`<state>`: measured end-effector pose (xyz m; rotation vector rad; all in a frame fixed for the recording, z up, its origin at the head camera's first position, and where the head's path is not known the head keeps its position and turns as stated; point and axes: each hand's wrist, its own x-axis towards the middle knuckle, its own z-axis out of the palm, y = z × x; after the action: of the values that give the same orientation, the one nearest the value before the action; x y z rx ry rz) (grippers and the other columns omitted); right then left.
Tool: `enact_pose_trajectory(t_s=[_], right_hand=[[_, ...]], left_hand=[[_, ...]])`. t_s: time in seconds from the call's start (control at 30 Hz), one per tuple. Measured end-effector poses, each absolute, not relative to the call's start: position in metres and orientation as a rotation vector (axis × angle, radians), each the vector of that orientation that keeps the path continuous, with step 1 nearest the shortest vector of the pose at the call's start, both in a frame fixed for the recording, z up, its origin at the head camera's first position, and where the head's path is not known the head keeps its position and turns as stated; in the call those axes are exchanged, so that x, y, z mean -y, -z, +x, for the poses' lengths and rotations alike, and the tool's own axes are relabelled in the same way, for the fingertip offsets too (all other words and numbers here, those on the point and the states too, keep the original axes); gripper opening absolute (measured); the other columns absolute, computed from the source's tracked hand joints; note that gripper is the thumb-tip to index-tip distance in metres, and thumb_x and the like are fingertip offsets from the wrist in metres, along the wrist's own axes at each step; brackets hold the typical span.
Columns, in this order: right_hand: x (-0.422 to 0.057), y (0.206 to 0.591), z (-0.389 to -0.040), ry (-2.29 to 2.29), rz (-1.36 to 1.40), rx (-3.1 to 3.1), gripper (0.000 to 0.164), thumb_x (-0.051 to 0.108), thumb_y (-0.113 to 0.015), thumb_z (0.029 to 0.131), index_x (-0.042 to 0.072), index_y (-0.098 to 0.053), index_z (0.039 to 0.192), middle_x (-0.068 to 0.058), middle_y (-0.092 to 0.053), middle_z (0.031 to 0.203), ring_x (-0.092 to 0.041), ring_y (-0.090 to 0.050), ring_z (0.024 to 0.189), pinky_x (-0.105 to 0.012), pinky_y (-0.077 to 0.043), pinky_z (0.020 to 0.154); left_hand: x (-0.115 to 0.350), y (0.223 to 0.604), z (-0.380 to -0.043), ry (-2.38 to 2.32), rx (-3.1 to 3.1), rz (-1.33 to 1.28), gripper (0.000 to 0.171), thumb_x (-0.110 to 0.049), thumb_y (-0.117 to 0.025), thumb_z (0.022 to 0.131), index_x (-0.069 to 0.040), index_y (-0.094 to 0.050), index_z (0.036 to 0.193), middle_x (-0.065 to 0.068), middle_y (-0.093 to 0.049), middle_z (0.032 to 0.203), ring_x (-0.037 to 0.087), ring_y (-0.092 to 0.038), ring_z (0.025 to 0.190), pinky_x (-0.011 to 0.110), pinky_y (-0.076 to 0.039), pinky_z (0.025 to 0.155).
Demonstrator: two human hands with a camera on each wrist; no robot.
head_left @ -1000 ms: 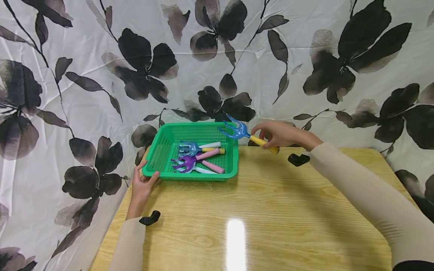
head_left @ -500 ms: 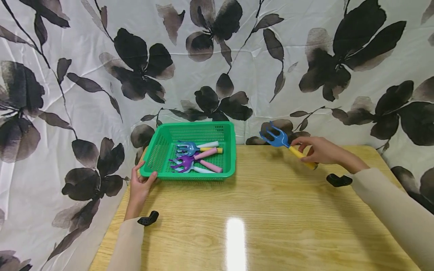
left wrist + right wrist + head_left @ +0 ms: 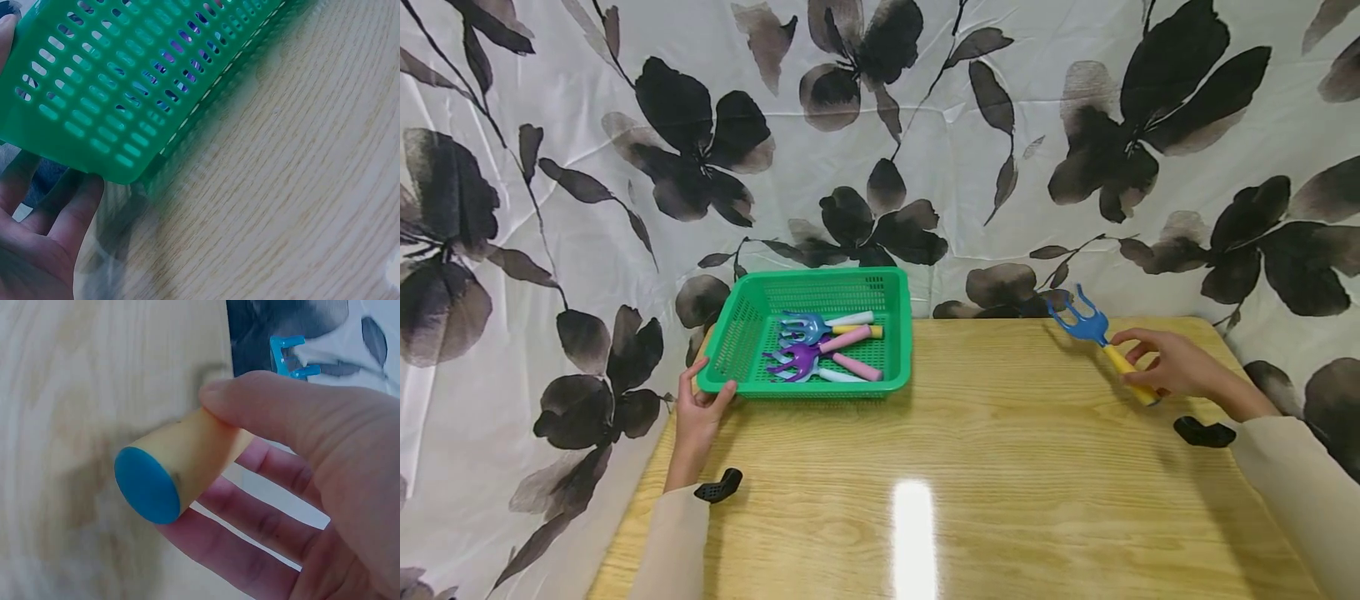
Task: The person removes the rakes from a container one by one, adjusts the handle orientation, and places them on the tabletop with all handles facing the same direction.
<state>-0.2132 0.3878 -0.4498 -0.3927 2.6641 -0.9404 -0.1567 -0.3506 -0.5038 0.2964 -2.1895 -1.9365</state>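
Note:
A blue toy garden fork (image 3: 1087,323) with a yellow handle is in my right hand (image 3: 1172,367), at the table's far right. Thumb and fingers pinch the handle; its blue end cap (image 3: 148,486) faces the right wrist camera. At the left, my left hand (image 3: 700,421) holds the near left corner of a green perforated basket (image 3: 816,389), thumb on the front rim and fingers along the side. Inside the basket lie several more forks: a purple fork (image 3: 801,358) with a pink handle, blue ones and pale blue ones, their handles white, yellow or pink, overlapping.
The wooden table (image 3: 1000,467) reaches back to a floral cloth (image 3: 970,150) hanging right behind it and along the left side. A bright light reflection (image 3: 913,533) shows on the tabletop near the front.
My right hand has carried the blue fork from above the basket's right edge out to the right and lower, toward the table. My left hand still holds the basket corner.

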Motion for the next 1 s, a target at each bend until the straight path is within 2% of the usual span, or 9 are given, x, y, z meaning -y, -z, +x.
enact_pose_trajectory(t_s=[0.3,0.53,0.77,0.9,1.0], right_hand=[[-0.418,0.469,-0.202,0.924,-0.243,-2.71,0.066,0.019,-0.083,0.089,-0.006,-0.049,0.139,-0.026,-0.066,0.107,-0.017,-0.065,0.071,-0.035,-0.059,0.056],[-0.432,0.472,-0.201,0.938,-0.078,-2.641,0.073,0.024,-0.082,0.09,-0.01,-0.043,0.141,-0.019,-0.063,0.103,-0.022,-0.065,0.074,-0.038,-0.061,0.061],[-0.439,0.477,-0.205,1.028,0.013,-2.555,0.078,0.023,-0.081,0.091,-0.012,-0.036,0.145,-0.023,-0.061,0.107,-0.026,-0.069,0.077,-0.044,-0.062,0.062],[-0.442,0.479,-0.207,1.068,0.045,-2.513,0.079,0.02,-0.08,0.092,-0.013,-0.032,0.146,-0.028,-0.058,0.112,-0.028,-0.069,0.08,-0.047,-0.062,0.063],[-0.442,0.478,-0.207,1.061,0.04,-2.517,0.077,0.02,-0.079,0.093,-0.013,-0.033,0.146,-0.027,-0.058,0.111,-0.027,-0.069,0.078,-0.047,-0.062,0.063]], left_hand=[[0.352,0.501,-0.159,1.95,2.18,0.301,0.075,-0.022,-0.072,0.099,-0.022,-0.028,0.16,0.027,-0.05,0.148,-0.001,-0.062,0.112,0.013,-0.051,0.088],[0.351,0.502,-0.157,1.931,2.185,0.312,0.075,-0.021,-0.072,0.098,-0.022,-0.029,0.16,0.023,-0.054,0.141,-0.001,-0.063,0.11,0.013,-0.052,0.086],[0.352,0.506,-0.158,1.897,2.199,0.288,0.074,-0.023,-0.072,0.099,-0.02,-0.029,0.159,0.026,-0.052,0.144,-0.002,-0.063,0.11,0.013,-0.052,0.086],[0.352,0.507,-0.159,1.907,2.188,0.306,0.073,-0.023,-0.073,0.098,-0.024,-0.031,0.158,0.025,-0.053,0.144,-0.001,-0.063,0.11,0.013,-0.052,0.087],[0.352,0.507,-0.16,1.925,2.171,0.317,0.072,-0.023,-0.073,0.098,-0.025,-0.033,0.157,0.023,-0.055,0.142,0.001,-0.064,0.111,0.014,-0.052,0.087]])
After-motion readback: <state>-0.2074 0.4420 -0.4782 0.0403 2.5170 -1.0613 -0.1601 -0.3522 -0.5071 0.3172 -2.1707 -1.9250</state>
